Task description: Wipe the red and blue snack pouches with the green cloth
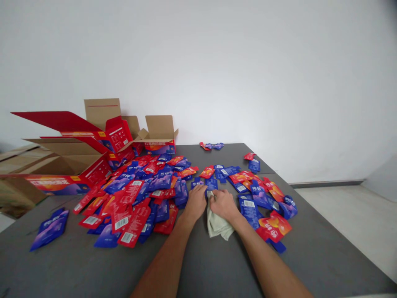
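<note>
Both my hands meet at the middle of a dark grey table (310, 248). My left hand (196, 202) has its fingers curled down onto a blue sachet (211, 184) at the edge of the pile. My right hand (223, 205) is closed on a pale green cloth (217, 227), which hangs from under the palm and lies crumpled on the table. The fingertips of the two hands touch over the sachet.
Several red and blue sachets (139, 194) lie heaped to the left, with more (266, 198) to the right. Open red-and-cardboard boxes (65, 165) stand at the far left, another box (158, 138) at the back. A white wall rises behind.
</note>
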A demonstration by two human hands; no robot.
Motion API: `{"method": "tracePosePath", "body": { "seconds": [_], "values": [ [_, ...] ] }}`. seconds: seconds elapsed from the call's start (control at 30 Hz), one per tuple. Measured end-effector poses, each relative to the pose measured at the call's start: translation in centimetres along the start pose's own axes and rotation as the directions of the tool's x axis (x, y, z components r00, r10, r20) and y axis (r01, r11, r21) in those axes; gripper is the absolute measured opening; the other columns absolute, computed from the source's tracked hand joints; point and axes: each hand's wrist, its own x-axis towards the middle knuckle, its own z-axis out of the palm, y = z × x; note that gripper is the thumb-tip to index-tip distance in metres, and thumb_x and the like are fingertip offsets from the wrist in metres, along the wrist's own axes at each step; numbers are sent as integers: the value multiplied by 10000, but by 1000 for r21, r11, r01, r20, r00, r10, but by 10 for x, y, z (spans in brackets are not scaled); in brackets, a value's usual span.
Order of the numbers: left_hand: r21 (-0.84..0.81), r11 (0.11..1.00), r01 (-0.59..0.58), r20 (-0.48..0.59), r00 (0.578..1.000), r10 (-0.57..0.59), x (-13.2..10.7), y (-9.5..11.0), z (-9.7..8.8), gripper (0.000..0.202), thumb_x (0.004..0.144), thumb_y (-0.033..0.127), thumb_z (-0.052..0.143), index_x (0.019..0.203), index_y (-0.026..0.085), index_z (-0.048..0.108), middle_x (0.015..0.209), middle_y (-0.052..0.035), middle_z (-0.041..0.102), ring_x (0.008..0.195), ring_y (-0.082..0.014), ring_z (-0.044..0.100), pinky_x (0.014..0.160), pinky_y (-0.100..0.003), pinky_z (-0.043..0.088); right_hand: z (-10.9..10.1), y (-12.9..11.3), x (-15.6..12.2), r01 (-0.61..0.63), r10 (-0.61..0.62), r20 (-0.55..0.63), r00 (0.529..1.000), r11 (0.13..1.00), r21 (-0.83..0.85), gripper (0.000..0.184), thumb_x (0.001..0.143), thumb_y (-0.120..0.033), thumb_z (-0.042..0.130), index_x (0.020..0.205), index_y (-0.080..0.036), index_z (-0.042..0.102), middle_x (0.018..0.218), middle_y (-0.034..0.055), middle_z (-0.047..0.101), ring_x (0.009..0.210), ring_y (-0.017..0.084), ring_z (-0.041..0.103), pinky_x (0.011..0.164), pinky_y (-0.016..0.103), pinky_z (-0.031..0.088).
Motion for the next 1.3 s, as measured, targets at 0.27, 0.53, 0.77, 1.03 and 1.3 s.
{"method": "tracePosePath", "body": {
  "seconds": [0.27, 0.53, 0.77, 1.03, 1.3],
  "values": [
    [104, 992, 66, -4, 998, -66, -10, -1, 12, 423, 867, 238, 508, 1273, 196, 616, 1364, -183, 590, 1375, -368, 390, 1136, -561, 205, -5, 3, 2, -110, 113, -13, 993, 981, 159, 220, 895, -212, 450, 862, -169, 663, 891, 127, 727, 852, 233, 677, 770, 299, 450],
    [-149, 979, 140, -79, 985, -153, -4, 3, 7, 340, 875, 265, 526, 1180, 214, 667, 1224, -142, 679, 1254, -309, 530, 1137, -502, 251, -3, 11, 2, -66, 76, 13, 997, 768, 638, 258, 902, -327, 463, 989, -203, 672, 970, 41, 729, 886, 219, 659, 815, 323, 495],
    [-664, 698, 269, -199, 836, -511, 3, 0, -3, 486, 722, 141, 680, 1201, 163, 602, 1113, -135, 677, 979, -213, 663, 900, -340, 491, -9, 0, -1, -9, 60, -37, 998, 624, 781, 329, 909, -399, 514, 1123, -196, 660, 1115, 57, 703, 1025, 250, 634, 970, 385, 453],
    [-952, 187, 243, 179, 935, -305, -2, 21, -18, 519, 572, 73, 684, 1088, 123, 683, 1025, -114, 716, 863, -200, 668, 727, -274, 497, -9, -11, -9, 363, -292, -217, 932, 710, 603, 258, 961, -306, 496, 1113, -228, 689, 1238, 96, 589, 1250, 241, 494, 1088, 405, 385],
    [-905, 283, 317, 227, 924, -308, -10, 25, -10, 731, 511, 4, 602, 1215, 191, 660, 1123, -91, 711, 837, -184, 661, 608, -216, 458, -8, -13, -7, 336, -166, -383, 909, 836, 434, 273, 973, -230, 461, 1119, -214, 691, 936, 77, 544, 896, 215, 548, 835, 360, 494]
  ]
}}
